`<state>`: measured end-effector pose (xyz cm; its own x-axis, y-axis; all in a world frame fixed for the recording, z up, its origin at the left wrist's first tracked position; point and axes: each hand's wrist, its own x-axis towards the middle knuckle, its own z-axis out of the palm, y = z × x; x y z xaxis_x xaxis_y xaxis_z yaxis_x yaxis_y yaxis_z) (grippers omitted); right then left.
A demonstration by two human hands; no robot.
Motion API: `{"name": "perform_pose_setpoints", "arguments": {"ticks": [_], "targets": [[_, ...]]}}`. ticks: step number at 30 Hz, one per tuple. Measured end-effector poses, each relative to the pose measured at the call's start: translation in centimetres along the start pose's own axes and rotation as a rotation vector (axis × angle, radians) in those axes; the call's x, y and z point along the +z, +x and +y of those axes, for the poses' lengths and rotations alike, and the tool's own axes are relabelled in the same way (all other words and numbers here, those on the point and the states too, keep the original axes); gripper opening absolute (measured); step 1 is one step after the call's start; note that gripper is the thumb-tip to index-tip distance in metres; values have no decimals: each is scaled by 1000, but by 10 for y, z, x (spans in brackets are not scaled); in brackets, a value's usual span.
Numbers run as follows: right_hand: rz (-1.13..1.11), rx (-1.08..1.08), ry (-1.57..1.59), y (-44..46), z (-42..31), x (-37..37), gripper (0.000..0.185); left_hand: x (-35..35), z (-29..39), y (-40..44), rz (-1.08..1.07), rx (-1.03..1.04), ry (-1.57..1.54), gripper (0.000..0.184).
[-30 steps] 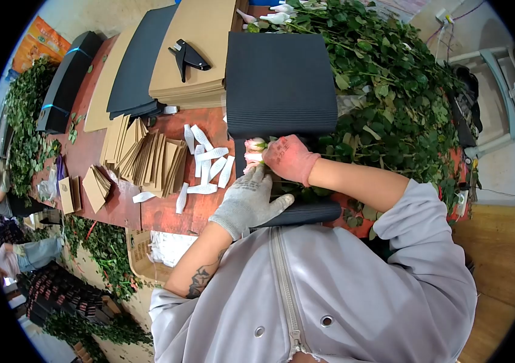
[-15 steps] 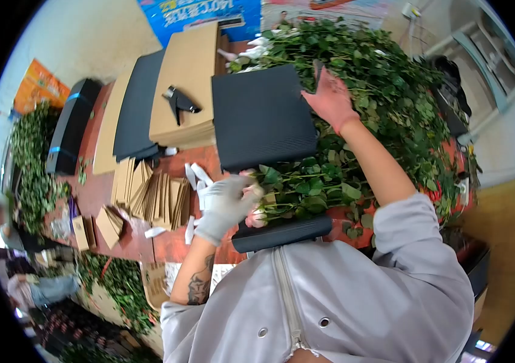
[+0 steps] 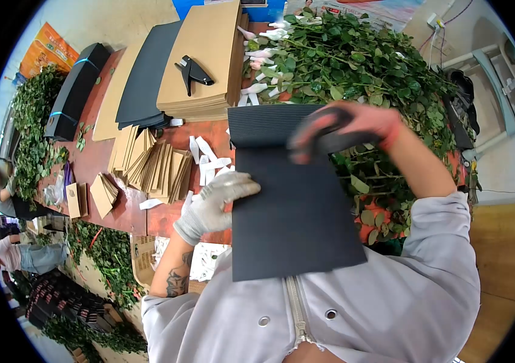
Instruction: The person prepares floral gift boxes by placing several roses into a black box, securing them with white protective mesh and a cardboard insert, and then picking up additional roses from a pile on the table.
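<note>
A black corrugated sheet (image 3: 293, 212) lies in front of me, its smooth lower part reaching over the front of my hoodie. Its ribbed upper part (image 3: 263, 126) is bent across the top. My left hand (image 3: 218, 202), in a whitish glove, is at the sheet's left edge, with fingers over the surface and the thumb side partly hidden. Over the upper right of the sheet is my right hand (image 3: 345, 128), in a red and dark glove. Motion smears its fingers, so its grip is unclear. Leafy green stems (image 3: 363, 172) stick out to the right; the pink rose heads are hidden.
Brown cardboard sheets (image 3: 203, 42) are stacked behind, with a black hand tool (image 3: 194, 74) on top. Folded cardboard pieces (image 3: 148, 163) and white slips (image 3: 209, 162) lie at left. A large heap of stems (image 3: 354, 60) covers the right side. Other people stand far left.
The black sheet has come down toward me and covers the rose heads. My right hand has moved from its far edge toward me; my left hand has shifted to its left edge.
</note>
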<state>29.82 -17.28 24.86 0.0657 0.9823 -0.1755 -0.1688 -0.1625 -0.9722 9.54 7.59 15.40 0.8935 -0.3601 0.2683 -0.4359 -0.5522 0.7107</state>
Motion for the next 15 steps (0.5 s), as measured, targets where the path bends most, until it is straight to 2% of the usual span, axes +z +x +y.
{"name": "perform_pose_setpoints", "arguments": {"ticks": [1, 3, 4, 6, 8, 9, 10, 12, 13, 14, 15], "targets": [[10, -25, -253, 23, 34, 3, 43, 2, -3, -2, 0, -4, 0, 37], [50, -77, -657, 58, 103, 17, 47, 3, -5, -7, -183, -5, -47, 34], [32, -51, -804, 69, 107, 34, 51, 1, 1, -10, -210, -123, -249, 38], [-55, 49, -1095, 86, 104, 66, 57, 20, -15, -24, -274, -197, -211, 46], [-34, -66, -1498, 89, 155, 67, 60, 16, -9, -36, -213, -201, -246, 54], [-69, -5, -1561, 86, 165, 66, 60, 1, -5, -40, -403, -443, -383, 60], [-98, 63, -1620, 85, 174, 66, 61, -10, -15, -56, -355, -485, -384, 60], [-121, 112, -1734, 87, 171, 71, 57, -36, -41, -94, 105, -335, -555, 56], [-143, 92, -1733, 88, 172, 72, 57, -60, -51, -117, 380, -614, -553, 46], [-148, 150, -1712, 89, 171, 73, 57, -88, -62, -131, 649, -773, -156, 36], [-146, 209, -1696, 91, 171, 72, 58, -97, -109, -165, 1021, -803, 152, 33]]}}
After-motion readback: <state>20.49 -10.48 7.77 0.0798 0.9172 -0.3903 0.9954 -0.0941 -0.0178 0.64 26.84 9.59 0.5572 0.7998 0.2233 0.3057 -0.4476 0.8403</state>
